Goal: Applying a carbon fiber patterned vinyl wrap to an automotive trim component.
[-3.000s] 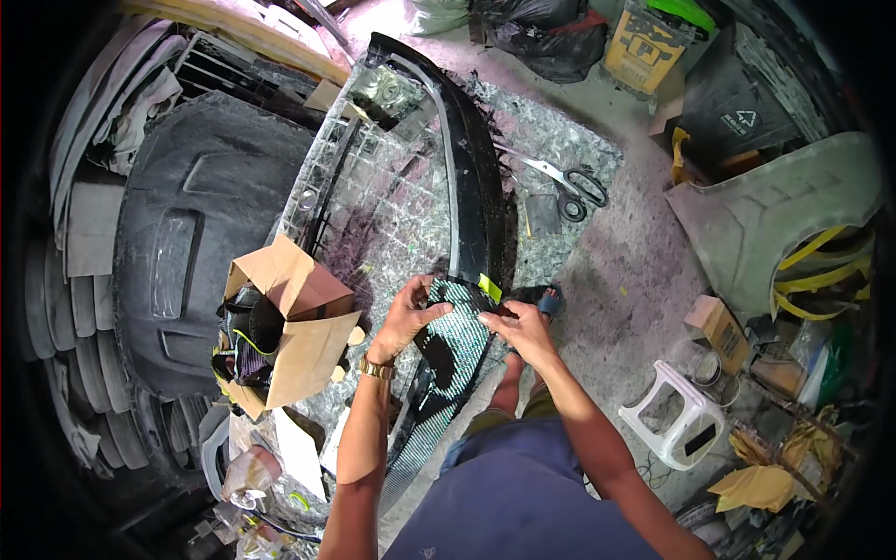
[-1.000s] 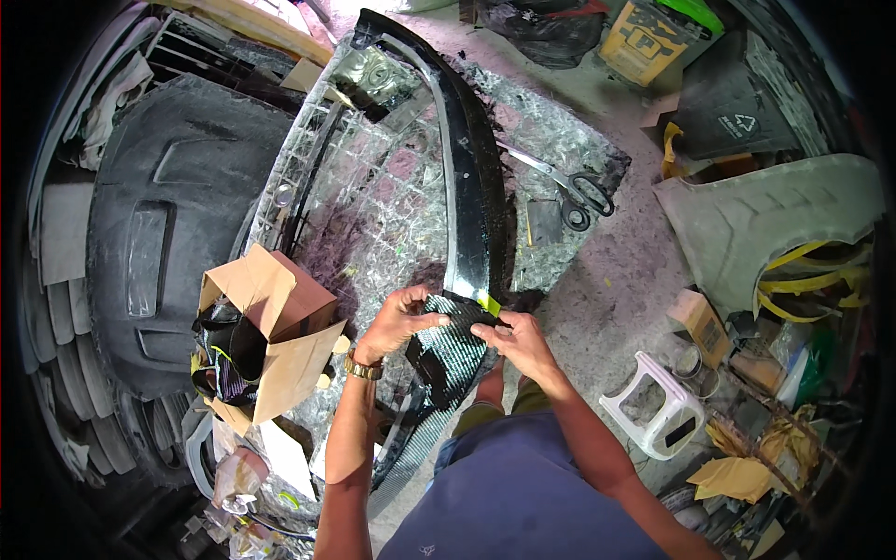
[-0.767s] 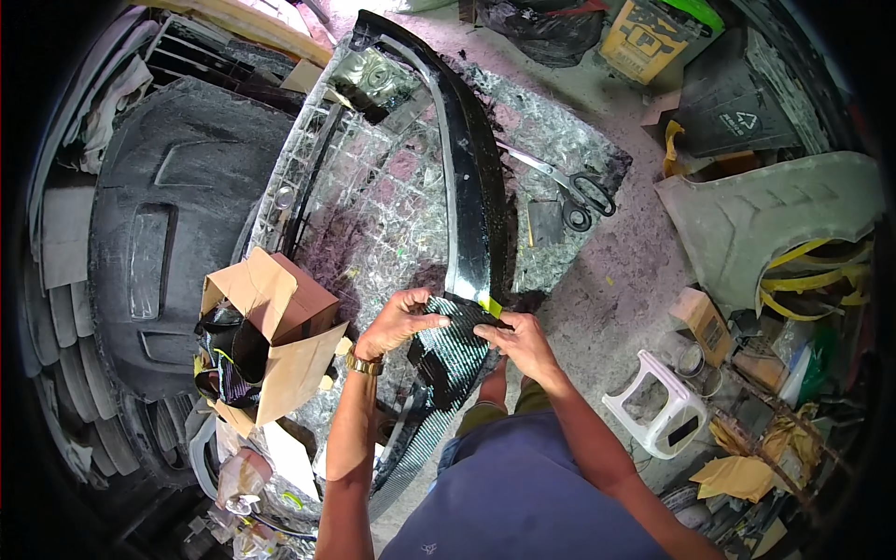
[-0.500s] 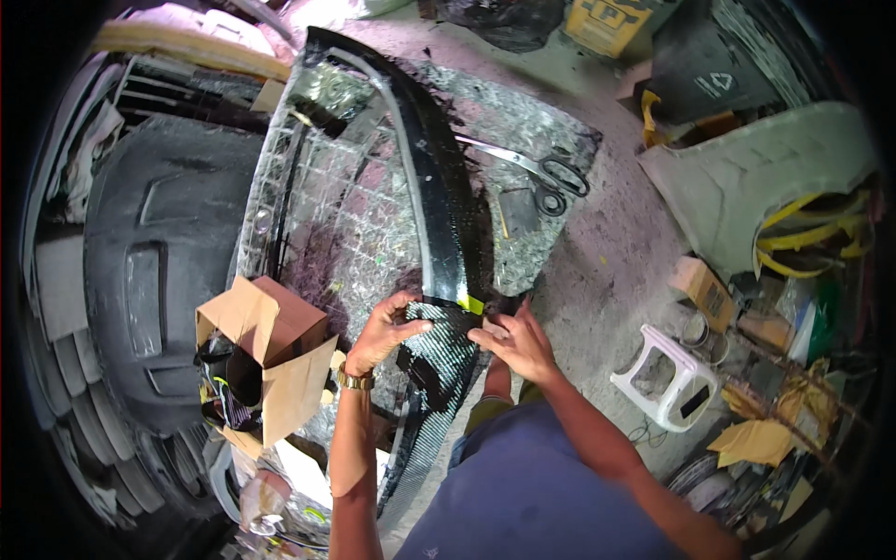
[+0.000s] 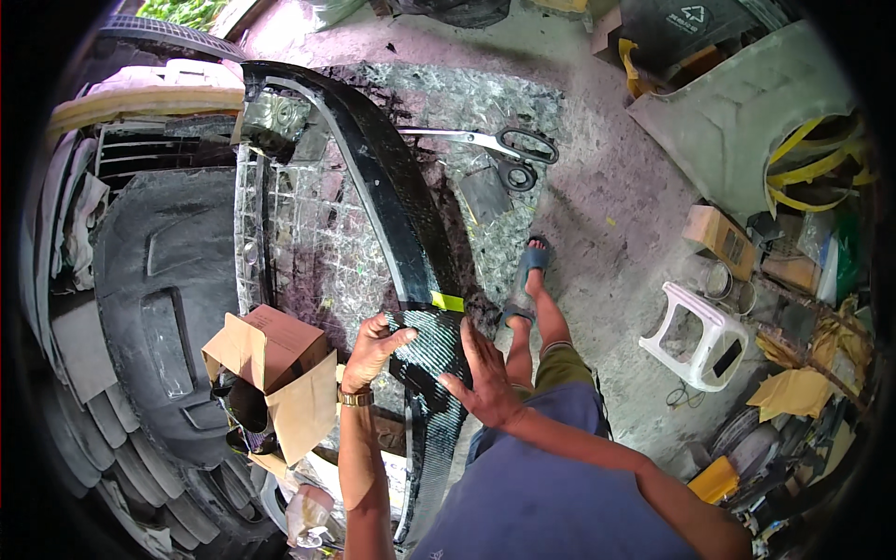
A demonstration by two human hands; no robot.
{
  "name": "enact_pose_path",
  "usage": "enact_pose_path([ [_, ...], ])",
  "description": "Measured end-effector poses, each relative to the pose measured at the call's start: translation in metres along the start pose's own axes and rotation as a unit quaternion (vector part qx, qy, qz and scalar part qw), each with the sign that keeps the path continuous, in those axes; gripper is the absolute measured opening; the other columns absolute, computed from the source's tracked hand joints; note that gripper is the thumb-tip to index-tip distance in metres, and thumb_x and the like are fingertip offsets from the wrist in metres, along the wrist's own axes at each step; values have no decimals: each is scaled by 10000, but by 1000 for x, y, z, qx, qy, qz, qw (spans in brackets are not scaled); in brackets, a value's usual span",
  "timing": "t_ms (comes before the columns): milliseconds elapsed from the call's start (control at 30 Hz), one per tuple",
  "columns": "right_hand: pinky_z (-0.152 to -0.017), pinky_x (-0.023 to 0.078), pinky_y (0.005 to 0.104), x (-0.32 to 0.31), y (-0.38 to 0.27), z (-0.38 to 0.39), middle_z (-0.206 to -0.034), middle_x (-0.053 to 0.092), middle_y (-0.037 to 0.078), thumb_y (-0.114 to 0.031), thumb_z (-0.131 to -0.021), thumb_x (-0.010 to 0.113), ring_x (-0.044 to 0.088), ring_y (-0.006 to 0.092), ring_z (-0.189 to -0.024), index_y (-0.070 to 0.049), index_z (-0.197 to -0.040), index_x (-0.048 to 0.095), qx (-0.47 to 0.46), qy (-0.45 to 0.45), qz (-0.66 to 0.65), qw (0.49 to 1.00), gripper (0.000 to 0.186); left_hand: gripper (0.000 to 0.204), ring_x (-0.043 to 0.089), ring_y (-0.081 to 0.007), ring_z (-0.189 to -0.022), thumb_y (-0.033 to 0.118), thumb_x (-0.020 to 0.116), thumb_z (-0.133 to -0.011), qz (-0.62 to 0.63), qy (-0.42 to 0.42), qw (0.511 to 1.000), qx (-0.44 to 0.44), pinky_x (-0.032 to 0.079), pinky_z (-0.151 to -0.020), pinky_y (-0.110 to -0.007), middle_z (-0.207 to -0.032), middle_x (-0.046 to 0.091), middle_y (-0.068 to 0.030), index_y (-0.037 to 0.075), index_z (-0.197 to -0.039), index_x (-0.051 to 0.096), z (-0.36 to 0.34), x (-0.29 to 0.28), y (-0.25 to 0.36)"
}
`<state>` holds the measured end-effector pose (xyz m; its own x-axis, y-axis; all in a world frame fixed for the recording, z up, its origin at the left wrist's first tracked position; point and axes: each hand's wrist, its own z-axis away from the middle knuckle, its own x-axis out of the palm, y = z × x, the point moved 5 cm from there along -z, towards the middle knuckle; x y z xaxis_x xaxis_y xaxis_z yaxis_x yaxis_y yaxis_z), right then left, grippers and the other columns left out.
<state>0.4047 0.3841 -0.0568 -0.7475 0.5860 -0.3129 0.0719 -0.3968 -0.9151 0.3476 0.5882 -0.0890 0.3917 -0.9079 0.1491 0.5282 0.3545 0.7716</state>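
A long curved black car-body part [image 5: 411, 219] with a grey inner edge stretches across the work table. Over its near portion lies a dark, shiny woven carbon-fibre cloth [image 5: 427, 338]. A strip of yellow-green tape [image 5: 448, 301] crosses the part at the cloth's far edge. My left hand [image 5: 371, 353] pinches the cloth's left edge, thumb on top and fingers curled around the side. My right hand [image 5: 483, 378] rests along the right edge with fingers stretched out, pressed against the cloth and gripping nothing.
Large scissors [image 5: 509, 149] and a dark flat plate [image 5: 485, 194] lie on the grimy table [image 5: 317, 215]. An opened cardboard box [image 5: 289, 345] stands close by my left forearm. A white stool [image 5: 691, 341] is on the floor at right. Black panels [image 5: 168, 299] are stacked at left.
My right hand's fingers have gone from bent at the tape's end to stretched flat along the cloth's right edge, slightly nearer me. The left hand keeps its pinch. The view has shifted.
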Motion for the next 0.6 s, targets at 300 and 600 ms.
enact_pose_path([
  [300,-1092,315,453,-14,-5,-6,-1451,427,226,-433,-923,603,432,362,-1311,31,-1517,238,-42,18,85,995,837,198,585,-22,-806,5,757,-839,-35,14,999,14,479,-744,-220,-929,715,48,54,-1028,725,0,-8,-8],
  [600,-1061,353,448,-29,-6,-10,-1366,513,172,-374,-907,641,507,338,-1220,-10,-1500,325,-53,12,126,991,764,210,585,-35,-823,19,768,-833,-26,19,999,6,471,-764,-225,-934,701,47,62,-1027,699,-1,-9,-11],
])
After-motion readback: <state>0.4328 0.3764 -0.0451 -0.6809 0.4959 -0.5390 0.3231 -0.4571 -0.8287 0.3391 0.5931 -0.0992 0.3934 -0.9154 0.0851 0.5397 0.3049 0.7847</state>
